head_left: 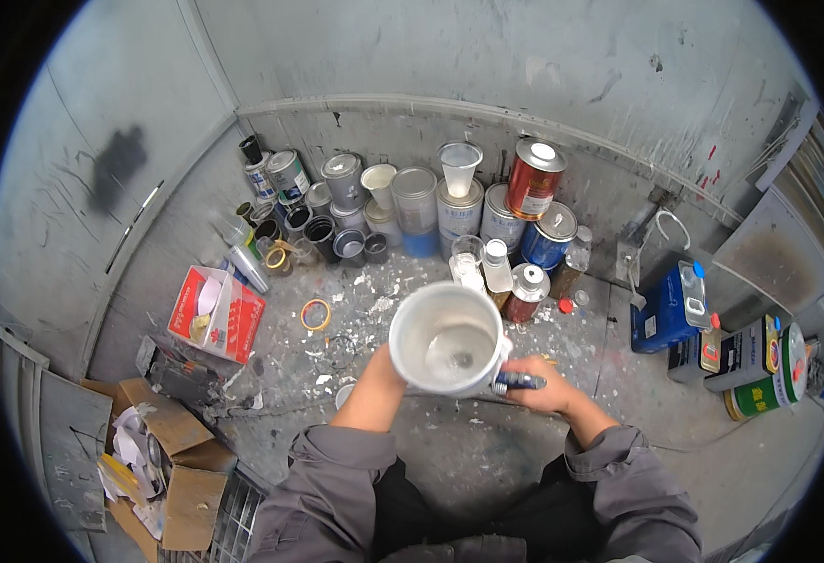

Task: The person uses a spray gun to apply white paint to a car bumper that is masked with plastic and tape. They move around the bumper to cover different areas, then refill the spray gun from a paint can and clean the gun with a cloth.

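Note:
A whitish plastic mixing cup (447,338) is held up in front of me, tilted so that its inside shows. A small greyish patch lies on its bottom. My left hand (381,371) grips the cup from the left, its fingers hidden behind the wall. On the right side, my right hand (545,383) is closed around a short dark-handled tool (522,381), which lies against the cup; its kind I cannot make out. Something white (505,348) shows between that hand and the cup's wall.
Paint tins (458,211), cups and bottles line the back wall. A tape roll (315,315) lies on the paint-spattered floor. At left stand a red box (215,314) and an open cardboard box (194,502) of waste. Blue, grey and green containers (671,308) stand at right.

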A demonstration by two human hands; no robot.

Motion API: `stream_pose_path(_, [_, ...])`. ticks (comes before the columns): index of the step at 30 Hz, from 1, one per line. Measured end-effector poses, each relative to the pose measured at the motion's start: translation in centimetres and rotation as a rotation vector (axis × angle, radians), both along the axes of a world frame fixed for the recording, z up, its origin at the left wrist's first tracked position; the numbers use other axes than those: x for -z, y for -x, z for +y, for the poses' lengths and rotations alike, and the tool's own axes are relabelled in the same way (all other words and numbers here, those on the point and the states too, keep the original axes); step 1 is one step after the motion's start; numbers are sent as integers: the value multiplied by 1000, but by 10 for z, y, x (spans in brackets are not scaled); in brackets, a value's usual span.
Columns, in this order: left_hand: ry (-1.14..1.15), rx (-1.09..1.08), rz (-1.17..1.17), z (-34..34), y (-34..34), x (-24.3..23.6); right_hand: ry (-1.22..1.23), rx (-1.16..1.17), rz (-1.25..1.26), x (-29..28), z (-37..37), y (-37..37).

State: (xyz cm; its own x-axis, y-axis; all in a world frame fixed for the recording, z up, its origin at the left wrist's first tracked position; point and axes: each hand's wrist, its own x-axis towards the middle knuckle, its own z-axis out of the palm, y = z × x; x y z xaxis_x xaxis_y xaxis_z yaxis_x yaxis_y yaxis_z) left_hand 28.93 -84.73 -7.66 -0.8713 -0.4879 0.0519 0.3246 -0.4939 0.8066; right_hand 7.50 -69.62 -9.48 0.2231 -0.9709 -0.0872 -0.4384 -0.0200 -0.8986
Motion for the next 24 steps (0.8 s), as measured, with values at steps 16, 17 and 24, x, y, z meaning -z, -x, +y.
stream_pose_path(16, [-738,-428,259,8,-9,0,-191,498,-319,0,-25,-11])
stream_pose_path(17, [-720,-459,238,6,-10,-1,-211,517,-369,-3,-24,-10])
stream_pose_path(24, [-237,-862,-82,1,9,-1,-245,536,-513,-6,-23,-12])
